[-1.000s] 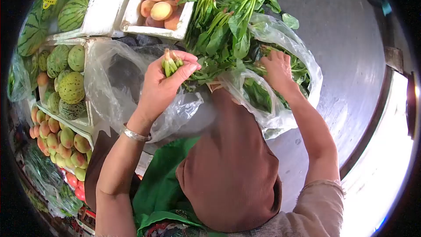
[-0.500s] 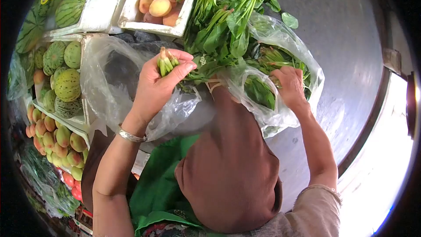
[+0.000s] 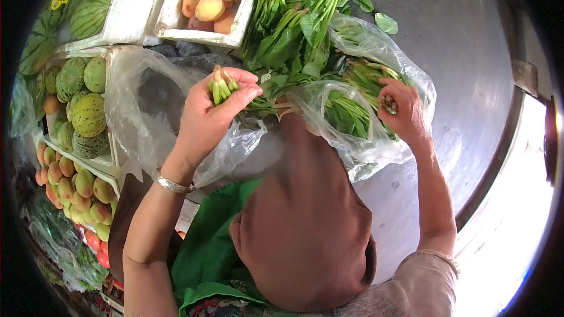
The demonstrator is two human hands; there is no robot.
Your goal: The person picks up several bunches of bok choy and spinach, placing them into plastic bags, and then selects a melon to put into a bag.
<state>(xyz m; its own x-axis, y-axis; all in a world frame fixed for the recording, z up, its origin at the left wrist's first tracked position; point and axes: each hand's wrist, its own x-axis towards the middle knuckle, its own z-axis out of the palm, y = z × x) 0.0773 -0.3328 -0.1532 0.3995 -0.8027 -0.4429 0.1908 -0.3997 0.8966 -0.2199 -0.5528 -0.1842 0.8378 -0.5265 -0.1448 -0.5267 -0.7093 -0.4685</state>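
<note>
My left hand (image 3: 211,105) is closed round the stem ends of a small bunch of leafy greens (image 3: 222,87) that look like spinach. Their cut ends point up, and leaves trail off to the right. Over the clear plastic bag (image 3: 424,91) on the right, my right hand (image 3: 403,108) is curled shut round some stems, whose ends show at its fingers. More greens (image 3: 346,114) lie inside that bag, stems and leaves both visible. Above it, a large heap of loose greens (image 3: 294,29) rests on the metal table. How many stems my right hand grips is hidden.
Left of centre lies another clear plastic bag (image 3: 138,114), its mouth spread. A white foam box (image 3: 235,38) of peaches stands at the back, with boxed melons (image 3: 89,114), watermelons (image 3: 91,14) and mangoes (image 3: 84,183) on the left. The grey metal table (image 3: 464,64) extends right.
My right hand has shifted a little to the right and turned, and stem ends now show in its curled fingers. More greens in the bag are uncovered. My left hand stays nearly still.
</note>
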